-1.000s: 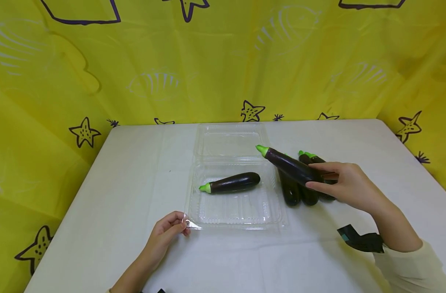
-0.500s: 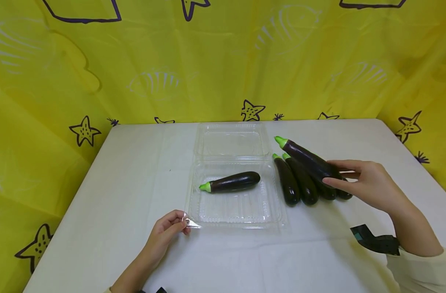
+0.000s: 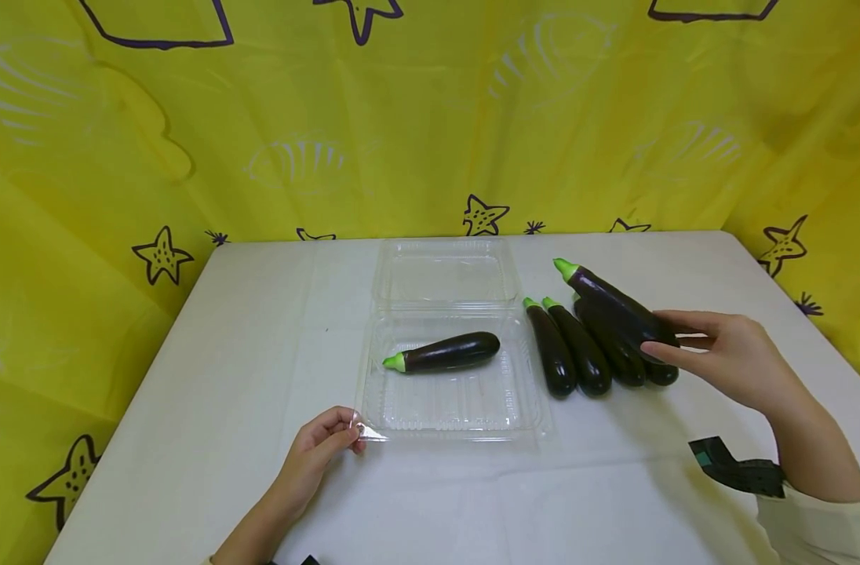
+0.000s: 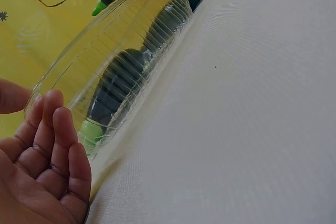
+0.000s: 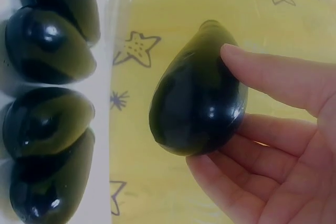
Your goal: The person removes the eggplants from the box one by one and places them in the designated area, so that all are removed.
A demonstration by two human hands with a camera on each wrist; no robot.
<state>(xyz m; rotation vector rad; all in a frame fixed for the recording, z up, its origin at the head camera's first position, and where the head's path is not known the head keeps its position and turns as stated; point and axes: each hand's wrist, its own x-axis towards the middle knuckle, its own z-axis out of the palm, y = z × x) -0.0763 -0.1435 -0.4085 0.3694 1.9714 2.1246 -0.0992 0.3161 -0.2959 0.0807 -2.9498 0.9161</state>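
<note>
My right hand (image 3: 734,357) pinches the thick end of a dark purple eggplant (image 3: 614,306), holding it tilted above a row of several other eggplants (image 3: 559,353), its green stem pointing up and left. In the right wrist view the held eggplant (image 5: 197,98) sits between thumb and fingers. My left hand (image 3: 324,443) pinches the near left corner of a clear plastic clamshell container (image 3: 458,431). One eggplant (image 3: 447,353) lies across the container's base, stem to the left. In the left wrist view, fingers (image 4: 65,124) are curled at the container's rim (image 4: 68,53).
The container's lid (image 3: 444,271) lies folded back behind its base. A white cloth covers the table (image 3: 260,337). Yellow curtains (image 3: 402,118) with drawn stars and shells hang along the back and both sides.
My right hand has carried the held eggplant to the right, away from the container, uncovering more of the row beneath. The left hand and the container stay in place.
</note>
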